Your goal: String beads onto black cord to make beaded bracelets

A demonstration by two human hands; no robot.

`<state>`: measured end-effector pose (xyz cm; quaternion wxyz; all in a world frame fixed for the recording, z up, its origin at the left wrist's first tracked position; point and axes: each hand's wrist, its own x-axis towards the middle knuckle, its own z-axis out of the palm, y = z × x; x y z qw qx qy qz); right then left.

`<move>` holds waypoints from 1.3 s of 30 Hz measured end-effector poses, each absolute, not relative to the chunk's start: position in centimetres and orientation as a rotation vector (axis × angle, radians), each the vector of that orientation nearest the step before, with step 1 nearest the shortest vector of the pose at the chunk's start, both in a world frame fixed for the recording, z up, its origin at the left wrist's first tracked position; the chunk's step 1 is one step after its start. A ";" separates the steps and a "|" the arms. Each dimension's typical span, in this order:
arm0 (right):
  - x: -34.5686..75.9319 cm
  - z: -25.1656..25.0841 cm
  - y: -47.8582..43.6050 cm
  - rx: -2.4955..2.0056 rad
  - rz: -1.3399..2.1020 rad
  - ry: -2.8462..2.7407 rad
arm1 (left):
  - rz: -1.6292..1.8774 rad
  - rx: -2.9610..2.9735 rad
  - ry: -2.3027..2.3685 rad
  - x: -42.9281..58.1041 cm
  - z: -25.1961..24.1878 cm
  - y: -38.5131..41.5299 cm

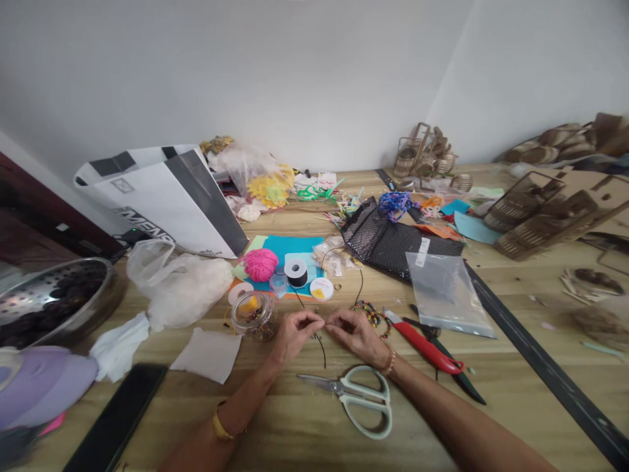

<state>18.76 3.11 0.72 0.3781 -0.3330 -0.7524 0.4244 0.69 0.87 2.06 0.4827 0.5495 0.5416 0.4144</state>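
My left hand (298, 334) and my right hand (354, 333) meet over the table, fingertips pinched close together on a thin black cord (322, 351). One end of the cord hangs below my fingers and other stretches loop up behind them. Beyond my hands stands a spool of black cord (296, 273). A glass jar with beads (253, 316) is beside my left hand. Strings of colorful beads (372, 316) lie just behind my right hand. Scissors with pale green handles (351, 396) rest on the table below my hands.
A red-handled knife (427, 347) and a clear plastic bag (449, 292) lie on the right. Pink yarn (261, 265) sits on blue paper. To the left are a white plastic bag (181, 288), a phone (118, 416) and a metal colander (98, 275). Woven baskets (545, 210) stand at right.
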 end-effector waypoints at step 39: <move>18.7 0.8 3.1 -0.788 0.869 -1.968 | 0.903 1.357 1.366 -0.5 1.3 1.8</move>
